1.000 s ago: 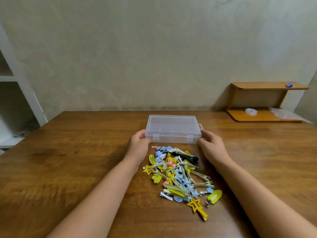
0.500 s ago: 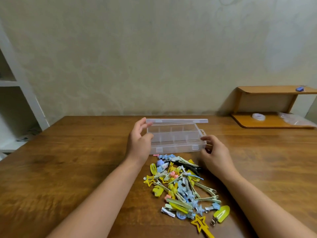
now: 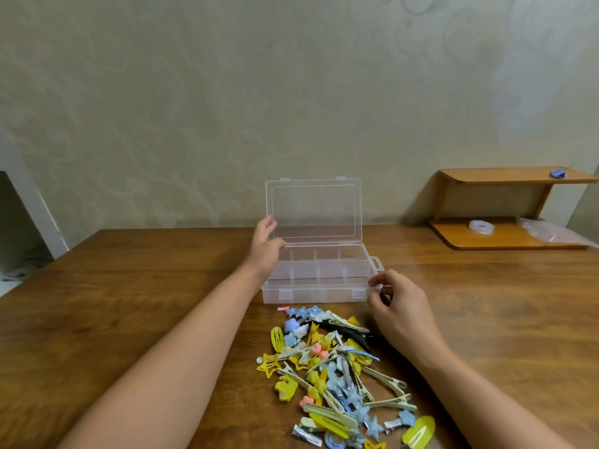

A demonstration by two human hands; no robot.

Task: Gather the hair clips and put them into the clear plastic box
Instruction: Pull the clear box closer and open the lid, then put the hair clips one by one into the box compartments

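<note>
Box-opening is the step in hand: the clear plastic compartment box (image 3: pixel 319 275) sits mid-frame on the brown wooden table (image 3: pixel 129 286), lid upright where half a second ago it was barely raised. Left hand (image 3: pixel 266 246) touches the lid with relaxed fingers; right hand (image 3: pixel 400 311), loosely curled, holds nothing. Next, I judge, comes scooping the colourful hair clips (image 3: pixel 337 377) heaped below.

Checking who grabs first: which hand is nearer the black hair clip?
Right. The right hand hovers just above the black hair clip; the left hand is away at the box lid.
</note>
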